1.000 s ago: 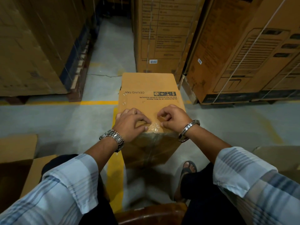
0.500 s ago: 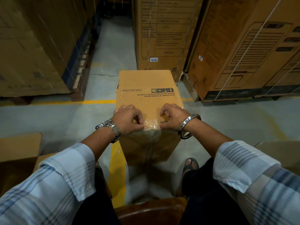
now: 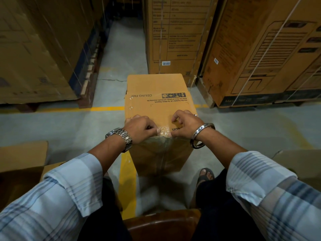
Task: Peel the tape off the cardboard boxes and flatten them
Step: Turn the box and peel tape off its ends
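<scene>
Barely any shift since last frame: left hand [image 3: 140, 129] and right hand [image 3: 186, 126] both still pinch the crumpled clear tape [image 3: 164, 131] at the 6 o'clock edge of the tan cardboard ceiling-fan box [image 3: 156, 105], at my 12 o'clock. I read this as mid-peel; next, one steady pull toward 6 o'clock.

Yellow floor line [image 3: 107, 108], brown seat [image 3: 161, 223]
</scene>
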{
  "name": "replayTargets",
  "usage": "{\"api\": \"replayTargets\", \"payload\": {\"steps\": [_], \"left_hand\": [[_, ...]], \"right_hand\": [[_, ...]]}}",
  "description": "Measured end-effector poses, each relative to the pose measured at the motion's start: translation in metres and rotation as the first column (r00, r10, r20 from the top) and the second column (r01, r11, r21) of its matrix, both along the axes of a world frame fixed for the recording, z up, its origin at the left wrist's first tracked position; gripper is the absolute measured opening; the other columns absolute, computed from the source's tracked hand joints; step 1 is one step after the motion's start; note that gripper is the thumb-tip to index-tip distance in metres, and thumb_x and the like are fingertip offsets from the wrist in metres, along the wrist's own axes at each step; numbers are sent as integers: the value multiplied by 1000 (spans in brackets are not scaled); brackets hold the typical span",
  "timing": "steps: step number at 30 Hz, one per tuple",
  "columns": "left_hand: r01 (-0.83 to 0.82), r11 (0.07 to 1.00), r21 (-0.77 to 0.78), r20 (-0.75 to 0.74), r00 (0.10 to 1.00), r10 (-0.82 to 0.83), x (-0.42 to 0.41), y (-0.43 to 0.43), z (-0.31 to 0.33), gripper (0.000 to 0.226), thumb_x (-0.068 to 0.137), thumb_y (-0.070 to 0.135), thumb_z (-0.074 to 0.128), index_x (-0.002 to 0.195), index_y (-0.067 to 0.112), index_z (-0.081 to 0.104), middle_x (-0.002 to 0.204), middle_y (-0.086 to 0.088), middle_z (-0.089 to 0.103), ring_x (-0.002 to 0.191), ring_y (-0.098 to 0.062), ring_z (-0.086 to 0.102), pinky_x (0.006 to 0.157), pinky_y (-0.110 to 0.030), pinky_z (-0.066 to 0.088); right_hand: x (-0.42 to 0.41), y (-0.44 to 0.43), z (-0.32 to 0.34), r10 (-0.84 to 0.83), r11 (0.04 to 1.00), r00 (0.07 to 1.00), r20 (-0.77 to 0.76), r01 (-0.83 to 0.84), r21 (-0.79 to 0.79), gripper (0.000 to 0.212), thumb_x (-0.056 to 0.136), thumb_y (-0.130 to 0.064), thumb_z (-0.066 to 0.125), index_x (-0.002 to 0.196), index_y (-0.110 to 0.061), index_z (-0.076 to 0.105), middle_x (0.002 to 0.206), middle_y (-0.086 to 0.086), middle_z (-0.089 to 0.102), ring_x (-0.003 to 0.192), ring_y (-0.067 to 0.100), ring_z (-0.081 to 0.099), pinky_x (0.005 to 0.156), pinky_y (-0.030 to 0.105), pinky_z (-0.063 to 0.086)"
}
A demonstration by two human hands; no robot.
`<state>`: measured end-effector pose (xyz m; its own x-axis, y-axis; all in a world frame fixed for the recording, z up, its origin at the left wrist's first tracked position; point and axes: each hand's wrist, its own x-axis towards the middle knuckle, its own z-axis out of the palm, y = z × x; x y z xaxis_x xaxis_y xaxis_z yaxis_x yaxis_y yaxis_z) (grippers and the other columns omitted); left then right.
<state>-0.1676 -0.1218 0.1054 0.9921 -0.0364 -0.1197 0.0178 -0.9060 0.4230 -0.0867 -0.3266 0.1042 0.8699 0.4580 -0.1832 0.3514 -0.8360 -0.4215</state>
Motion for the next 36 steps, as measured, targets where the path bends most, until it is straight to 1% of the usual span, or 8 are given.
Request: {"api": "replayTargets", "payload": {"steps": [3, 5, 10, 15, 20, 25, 30, 36], "left_hand": [[-85, 996, 20, -9, 996, 85, 2, -8, -1, 37, 85, 63, 64, 66, 31, 69, 75, 17, 65, 101, -19, 55, 93, -43, 39], [-164, 986, 37, -2, 986, 164, 4, -15, -2, 41, 82, 62, 68, 60, 28, 65, 67, 16, 62, 96, -20, 55, 92, -43, 42], [-208, 978, -13, 38, 977, 208, 4, -22, -6, 36, 85, 50, 67, 69, 18, 71, 71, 7, 65, 97, -24, 55, 87, -41, 43], [-160, 968, -192, 163, 968, 192, -9, -16, -20, 20, 90, 47, 66, 76, 31, 65, 90, 16, 57, 102, -17, 47, 94, -39, 34], [-88, 968, -233, 193, 972, 135, -14, -12, -24, 18, 92, 47, 64, 84, 32, 67, 96, 15, 64, 102, -14, 49, 91, -37, 31], [-222, 968, -113, 208, 948, 242, -5, -23, -18, 40, 79, 67, 66, 69, 28, 62, 73, 15, 63, 88, -15, 55, 86, -39, 40], [-322, 935, -146, 159, 926, 344, 0, -35, -13, 31, 74, 50, 77, 66, 24, 61, 67, 12, 66, 81, -14, 63, 89, -38, 42], [-382, 878, -290, 46, 910, 411, 6, -31, -7, 29, 69, 32, 84, 76, 27, 56, 75, 12, 71, 80, -13, 66, 91, -45, 51]], "right_hand": [[-1, 0, 0, 1, 1000, 1000, -3, -1, 14, 56, 66, -44, 87, 110, -35, 53, 110, -6, 47, 100, 19, 53, 79, 34, 51], [-3, 0, 0, -3, 1000, 1000, -10, 3, 28, 56, 66, -43, 88, 110, -35, 54, 110, -7, 46, 99, 18, 53, 79, 34, 52], [-4, -3, -2, -24, 997, 1000, -8, 24, 67, 58, 66, -43, 89, 112, -33, 55, 113, -5, 48, 98, 16, 52, 75, 31, 48], [-3, -4, -1, -29, 994, 999, -14, 30, 101, 58, 67, -42, 88, 114, -31, 56, 112, -5, 48, 96, 14, 50, 75, 29, 45], [-3, -5, -3, -26, 992, 1000, -17, 28, 125, 56, 68, -40, 88, 113, -31, 57, 109, -6, 47, 90, 10, 48, 73, 28, 42], [-1, -4, -5, -19, 990, 1000, -8, 20, 141, 55, 68, -41, 87, 113, -30, 58, 104, -8, 45, 79, 5, 44, 72, 28, 43], [0, -4, -9, -34, 988, 999, 2, 34, 151, 51, 66, -43, 87, 106, -36, 56, 97, -13, 42, 85, 11, 48, 73, 29, 46], [2, -4, -9, -26, 987, 1000, -2, 26, 156, 52, 67, -40, 88, 109, -33, 58, 101, -10, 45, 80, 6, 44, 74, 28, 46]]}}
